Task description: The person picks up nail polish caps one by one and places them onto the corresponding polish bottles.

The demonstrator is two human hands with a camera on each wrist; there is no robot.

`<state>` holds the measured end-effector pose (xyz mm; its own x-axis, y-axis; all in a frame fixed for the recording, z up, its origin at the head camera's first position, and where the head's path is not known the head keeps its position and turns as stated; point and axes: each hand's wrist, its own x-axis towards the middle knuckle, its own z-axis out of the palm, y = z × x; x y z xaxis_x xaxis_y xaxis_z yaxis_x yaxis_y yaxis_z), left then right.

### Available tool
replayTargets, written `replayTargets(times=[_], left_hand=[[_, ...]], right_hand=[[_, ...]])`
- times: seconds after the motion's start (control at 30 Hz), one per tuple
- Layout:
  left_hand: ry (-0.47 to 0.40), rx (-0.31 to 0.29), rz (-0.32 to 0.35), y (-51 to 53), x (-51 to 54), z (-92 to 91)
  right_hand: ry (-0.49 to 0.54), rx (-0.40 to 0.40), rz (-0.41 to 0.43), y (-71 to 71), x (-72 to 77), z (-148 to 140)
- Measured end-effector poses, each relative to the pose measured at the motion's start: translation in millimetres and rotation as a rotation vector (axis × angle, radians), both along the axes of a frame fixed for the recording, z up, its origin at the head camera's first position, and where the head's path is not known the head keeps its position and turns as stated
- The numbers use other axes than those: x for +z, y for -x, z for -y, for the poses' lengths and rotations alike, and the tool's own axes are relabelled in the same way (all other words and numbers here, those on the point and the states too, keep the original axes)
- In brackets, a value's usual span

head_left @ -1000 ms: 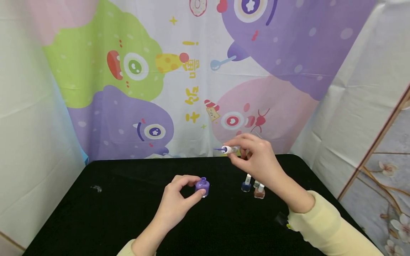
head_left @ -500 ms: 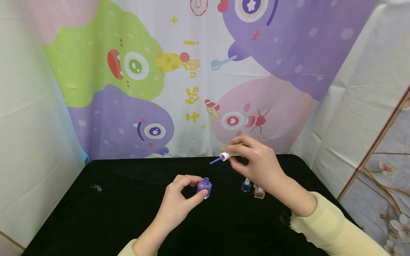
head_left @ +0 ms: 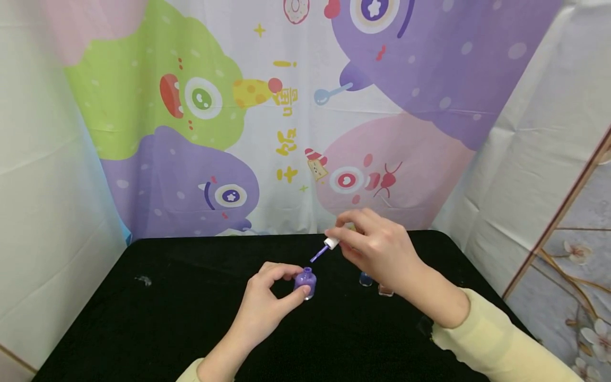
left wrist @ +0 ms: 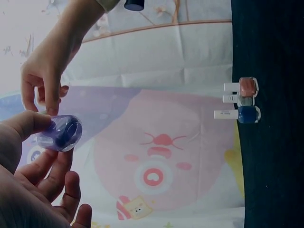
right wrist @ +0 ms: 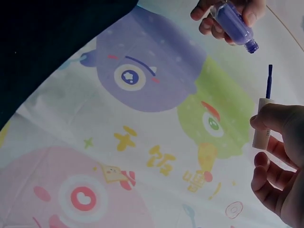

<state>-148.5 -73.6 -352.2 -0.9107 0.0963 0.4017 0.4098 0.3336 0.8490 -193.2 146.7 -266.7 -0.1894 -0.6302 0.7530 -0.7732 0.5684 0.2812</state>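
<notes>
My left hand (head_left: pixel 265 294) pinches a small purple nail polish bottle (head_left: pixel 306 283) between thumb and fingers, its neck uncapped and pointing up. Above it and to the right, my right hand (head_left: pixel 379 246) grips the white nail polish cap (head_left: pixel 331 243). A purple-coated brush (head_left: pixel 319 254) slants down from that cap, its tip just above the bottle's mouth and apart from it. The right wrist view shows the same gap between the brush (right wrist: pixel 270 81) and the bottle neck (right wrist: pixel 251 46). Seen from the left wrist, the bottle (left wrist: pixel 66 133) is held from the side.
Beyond my right hand stand a blue nail polish bottle (left wrist: pixel 249 114), a clear one (left wrist: pixel 245 100) and a brownish-pink one (left wrist: pixel 248 87), all white-capped. A small transparent scrap (head_left: pixel 143 281) lies at the left of the black tabletop (head_left: pixel 191 318). A cartoon-printed curtain (head_left: pixel 286 207) hangs behind.
My right hand has tilted the brush from nearly level to slanting downward and brought it down toward the bottle. The left hand has shifted slightly to the right with the bottle.
</notes>
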Motion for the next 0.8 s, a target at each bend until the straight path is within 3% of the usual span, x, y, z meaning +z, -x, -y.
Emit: replayTargets(times=[0.5, 0.8], left_hand=[[0.018, -0.020, 0.005, -2.4, 2.1, -1.1], [0.032, -0.025, -0.010, -2.1, 3.0, -1.3]], right_hand=[[-0.129, -0.012, -0.122, -6.0, 3.8, 5.3], [-0.165, 0.002, -0.148, -7.3, 3.8, 6.1]])
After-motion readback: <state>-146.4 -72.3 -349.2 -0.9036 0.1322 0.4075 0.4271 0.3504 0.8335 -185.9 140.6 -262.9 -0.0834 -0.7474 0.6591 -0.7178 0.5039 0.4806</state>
